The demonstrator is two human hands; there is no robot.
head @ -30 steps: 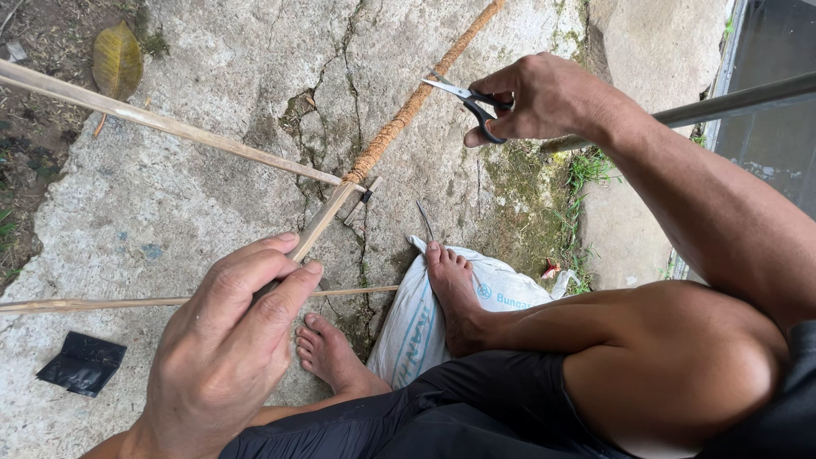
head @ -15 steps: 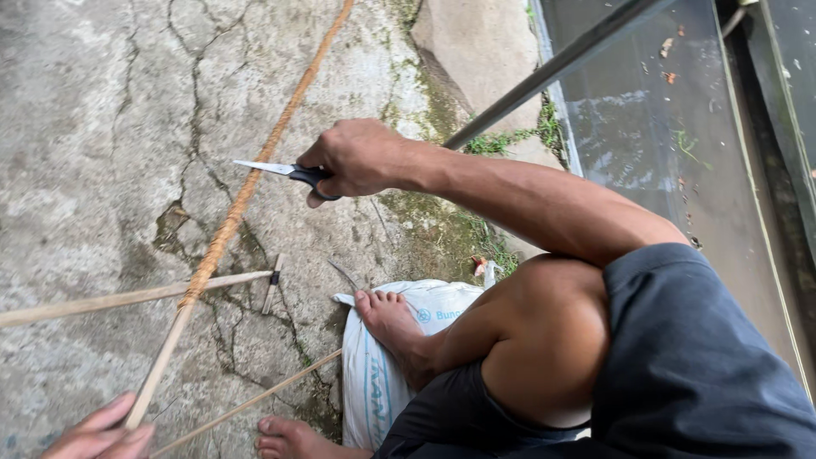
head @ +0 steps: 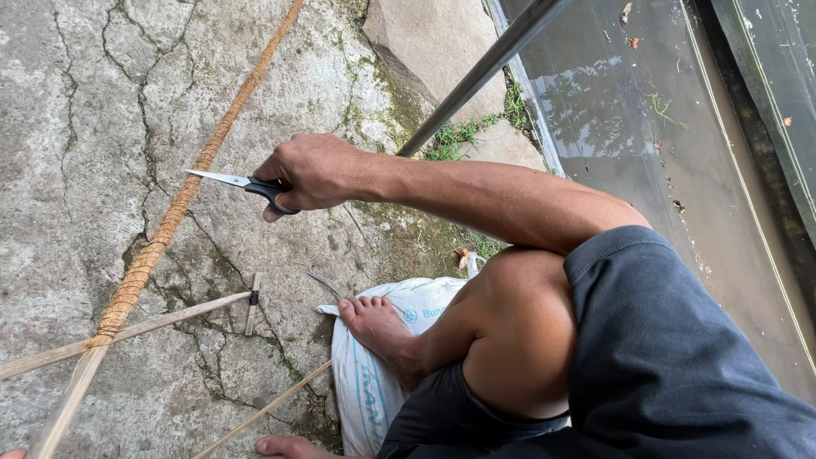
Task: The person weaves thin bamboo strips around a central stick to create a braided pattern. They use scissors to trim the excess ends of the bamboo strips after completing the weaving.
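Observation:
My right hand (head: 313, 172) grips a pair of black-handled scissors (head: 240, 182), blades closed and pointing left toward a long bamboo stick wrapped in brown twine (head: 183, 200). The wrapped stick runs diagonally from the top centre to the lower left. A bare bamboo stick (head: 136, 327) crosses it near the lower left, with a short piece at its end. Only a fingertip of my left hand (head: 10, 454) shows at the bottom-left corner, next to the wrapped stick's end. My right foot (head: 380, 327) rests on a white woven sack (head: 374, 374).
Cracked concrete ground (head: 76, 136) lies under the sticks. A dark metal pole (head: 484, 68) slants up to the top. A channel of murky water (head: 680, 144) runs along the right. A third thin stick (head: 263, 410) lies near my left foot (head: 293, 445).
The view has swung right and down. My left hand has slid almost out of the picture at the lower left. The right hand with the scissors sits lower and closer to the wrapped stick.

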